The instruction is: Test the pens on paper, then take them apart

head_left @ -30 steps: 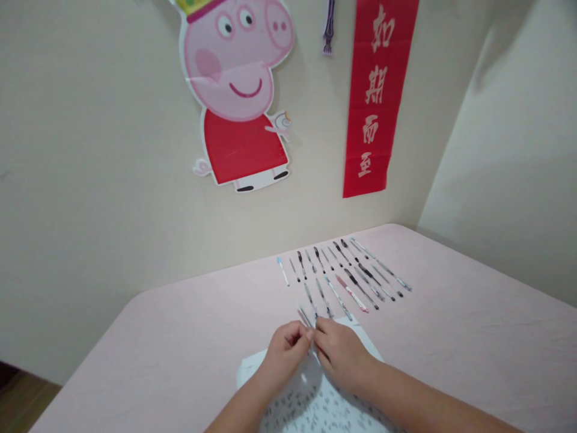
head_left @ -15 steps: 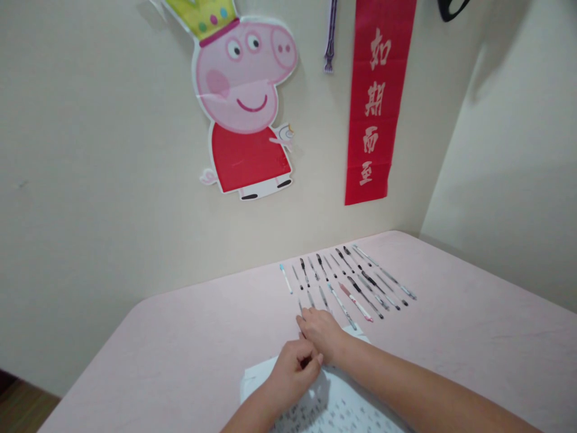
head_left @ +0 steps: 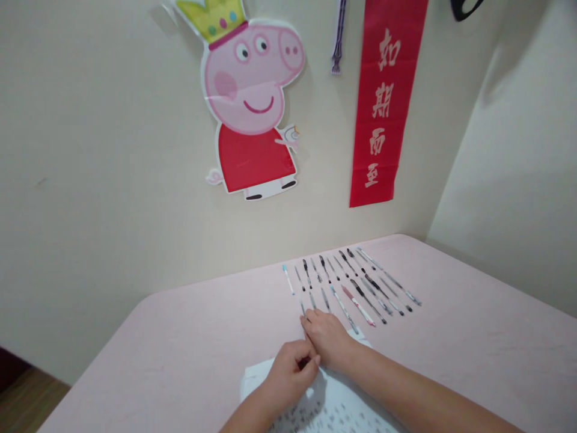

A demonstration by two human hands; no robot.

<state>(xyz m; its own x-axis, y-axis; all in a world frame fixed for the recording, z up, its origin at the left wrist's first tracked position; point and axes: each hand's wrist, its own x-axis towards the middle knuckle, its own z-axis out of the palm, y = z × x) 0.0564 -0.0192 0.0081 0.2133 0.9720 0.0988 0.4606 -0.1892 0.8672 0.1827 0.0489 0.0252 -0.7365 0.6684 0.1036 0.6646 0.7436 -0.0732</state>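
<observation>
My right hand (head_left: 328, 337) reaches forward over the pink table (head_left: 189, 337). Its fingers are curled on a thin pen (head_left: 303, 309), whose end sticks out from the fingertips at the near left of a row of several pens (head_left: 356, 282). My left hand (head_left: 291, 373) rests just behind it at the top edge of a printed white sheet (head_left: 336, 409). This hand is closed, with a small dark object (head_left: 305, 362) pinched between thumb and fingers. The two hands touch at the fingers.
The pens lie side by side in two loose rows toward the table's far edge. The table stands in a wall corner. A cartoon pig cutout (head_left: 252, 102) and a red banner (head_left: 383, 102) hang on the wall. Wooden floor (head_left: 27, 403) shows at the left.
The hands were together on one pen over the sheet. The right hand then moved forward to the pen rows with the pen. The left hand stayed back, closed. The view shifted slightly.
</observation>
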